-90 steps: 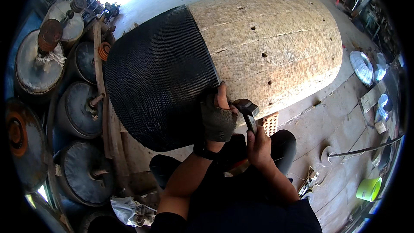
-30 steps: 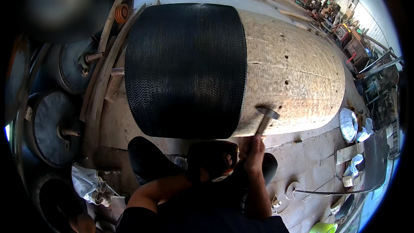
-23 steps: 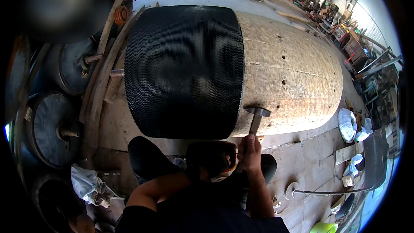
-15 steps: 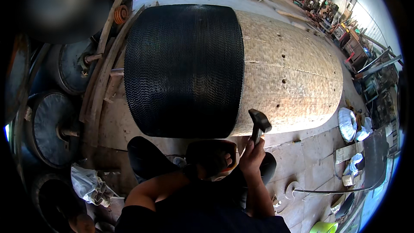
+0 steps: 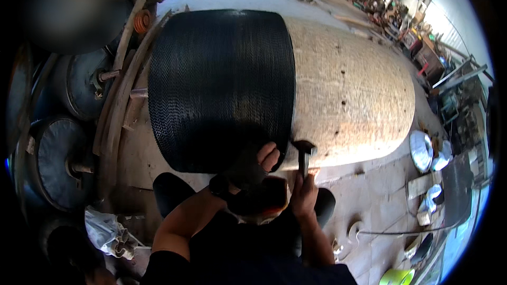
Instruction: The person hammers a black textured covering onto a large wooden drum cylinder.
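A big wooden drum lies before me. Its left part is wrapped in tight rows of black saw-toothed wire. My left hand, in a dark glove with bare fingertips, is at the lower right edge of the wrapping. Its fingers are curled together, and whatever they hold is hidden. In my right hand is a hammer, gripped by the handle with its head up, by the drum's lower side just right of the wire edge. A dark container with a reddish rim sits between my knees.
Metal rollers with shafts stand at the left beside long wooden poles. A white plastic bag lies lower left. To the right are a wrapped white coil, a dark panel and a thin rod. Machine parts crowd the far right.
My left hand has risen from the container to the drum's wire edge. The hammer has dropped slightly and shifted left, its head turning a little. The whole view has shifted slightly.
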